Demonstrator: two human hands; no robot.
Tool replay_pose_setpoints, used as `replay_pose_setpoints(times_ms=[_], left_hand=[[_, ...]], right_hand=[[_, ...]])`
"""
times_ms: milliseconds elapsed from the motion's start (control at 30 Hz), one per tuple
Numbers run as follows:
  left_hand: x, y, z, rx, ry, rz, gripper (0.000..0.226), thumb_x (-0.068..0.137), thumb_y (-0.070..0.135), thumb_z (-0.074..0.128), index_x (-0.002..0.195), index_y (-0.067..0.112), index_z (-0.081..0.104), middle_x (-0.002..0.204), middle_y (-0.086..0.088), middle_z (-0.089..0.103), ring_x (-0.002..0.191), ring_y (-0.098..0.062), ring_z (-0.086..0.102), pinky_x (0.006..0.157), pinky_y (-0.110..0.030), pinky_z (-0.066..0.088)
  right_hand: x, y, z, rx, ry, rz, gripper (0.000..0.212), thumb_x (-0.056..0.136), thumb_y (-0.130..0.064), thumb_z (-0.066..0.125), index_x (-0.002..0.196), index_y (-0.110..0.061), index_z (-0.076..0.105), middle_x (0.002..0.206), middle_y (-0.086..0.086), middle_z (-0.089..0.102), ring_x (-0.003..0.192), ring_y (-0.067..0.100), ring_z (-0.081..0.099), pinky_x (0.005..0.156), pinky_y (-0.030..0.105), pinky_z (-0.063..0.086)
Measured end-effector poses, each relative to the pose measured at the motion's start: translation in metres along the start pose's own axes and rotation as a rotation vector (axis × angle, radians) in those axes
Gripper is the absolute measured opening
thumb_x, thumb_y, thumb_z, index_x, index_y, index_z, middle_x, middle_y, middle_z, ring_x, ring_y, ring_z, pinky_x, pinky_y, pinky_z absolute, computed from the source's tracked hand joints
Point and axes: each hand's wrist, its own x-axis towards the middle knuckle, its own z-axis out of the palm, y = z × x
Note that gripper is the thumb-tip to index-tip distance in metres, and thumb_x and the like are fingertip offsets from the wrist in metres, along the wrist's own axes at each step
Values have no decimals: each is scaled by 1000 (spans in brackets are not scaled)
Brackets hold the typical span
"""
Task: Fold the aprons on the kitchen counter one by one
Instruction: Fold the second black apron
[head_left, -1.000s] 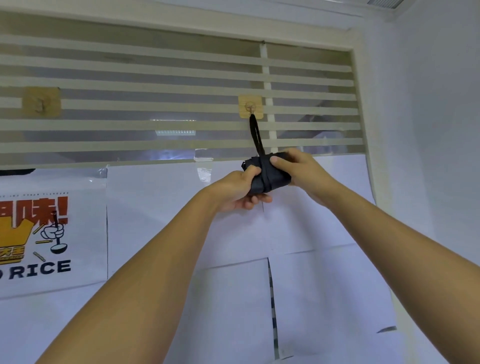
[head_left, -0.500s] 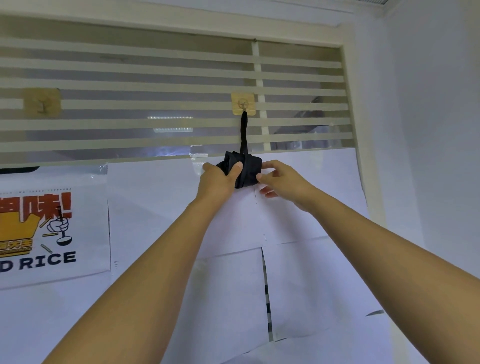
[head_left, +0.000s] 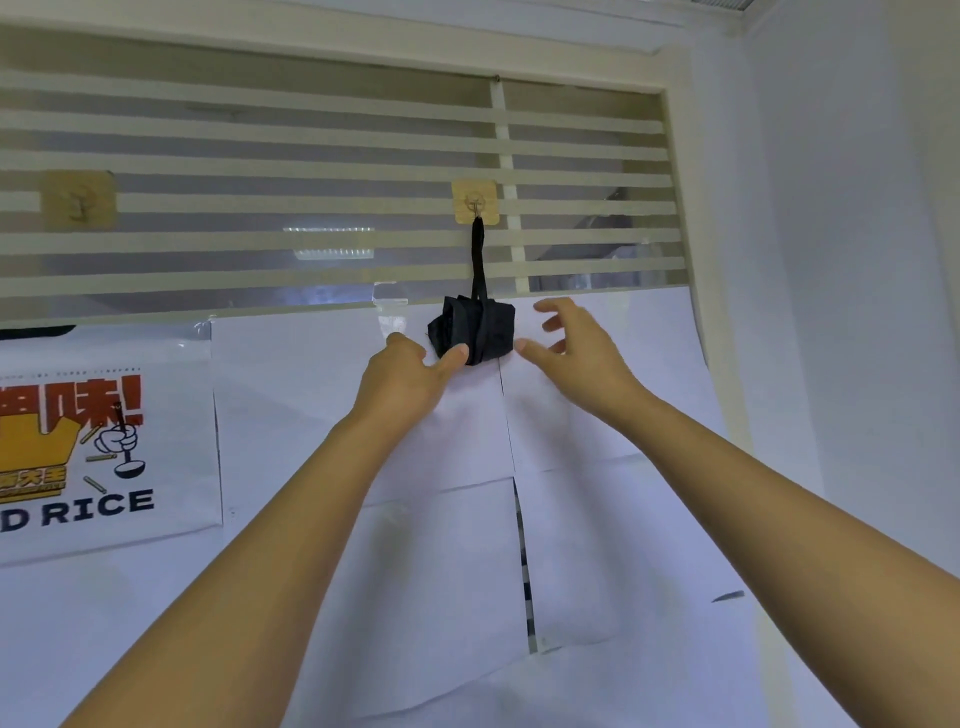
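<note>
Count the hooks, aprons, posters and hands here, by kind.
Hooks: 2
Apron: 1
Poster: 1
Hands: 2 (left hand, right hand)
Total: 6

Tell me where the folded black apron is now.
In the head view, the folded black fabric apron hangs just above centre from the square wooden hook on the right, between the left hand and right hand.

We see the black apron (head_left: 475, 332) folded into a compact bundle, bound by its own strap. It hangs by a strap loop from a square adhesive hook (head_left: 475, 201), against white paper sheets (head_left: 441, 545).
</note>
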Motion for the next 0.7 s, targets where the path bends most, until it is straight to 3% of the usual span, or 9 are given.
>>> replay_pose_setpoints(times_ms=[100,167,267,367,433,533,633,700], left_hand=[[-51,-14,0,-19,-63,47,36,89,49,58,110,20,53,96,-3,64,80,-15,60,56,-23,38],[-94,-32,8,-25,-119,26,27,90,46,59,101,22,52,80,1,57,66,-11,54,52,-23,35],[-156,-74,27,5,-234,-81,30,89,47,58,99,21,48,76,2,51,63,-11,50,52,-24,34],[-216,-122,47,11,-377,-236,30,90,47,58,98,19,48,75,2,50,57,-11,45,50,-23,32],[-258,-153,58,16,-451,-325,27,90,45,58,95,20,48,72,3,48,56,-9,44,49,-22,31],[-317,-196,73,6,-518,-419,22,90,40,61,87,24,46,69,3,50,56,-9,44,51,-22,33],[-370,-228,80,49,-542,-524,22,90,35,62,84,25,44,74,4,54,62,-10,51,55,-20,39],[-402,-246,80,106,-551,-615,22,91,33,62,88,20,45,82,3,54,72,-12,54,58,-15,38]], right_hand=[[-40,-6,-7,43,3,-33,38,92,-46,56,123,-27,49,94,-5,64,69,7,59,64,20,46],[-79,-1,-5,23,-148,-8,29,92,-51,51,106,-26,59,63,1,66,53,5,54,53,12,39],[-144,16,12,-18,-429,59,34,91,-55,49,92,-24,64,44,-5,51,44,9,48,48,11,36],[-209,48,35,-57,-656,145,35,92,-56,47,95,-26,65,43,-11,53,44,10,52,53,16,42],[-250,71,49,-37,-757,215,35,92,-56,47,97,-26,66,45,-4,56,46,8,56,56,16,43],[-306,100,67,4,-820,282,28,93,-48,52,96,-23,66,53,-5,58,52,5,58,57,14,41],[-359,123,83,19,-850,330,21,91,-39,60,97,-19,63,73,-6,62,65,7,58,57,13,39],[-389,136,95,-5,-859,391,13,89,-28,63,85,-18,56,77,-4,57,68,9,52,56,16,40]])
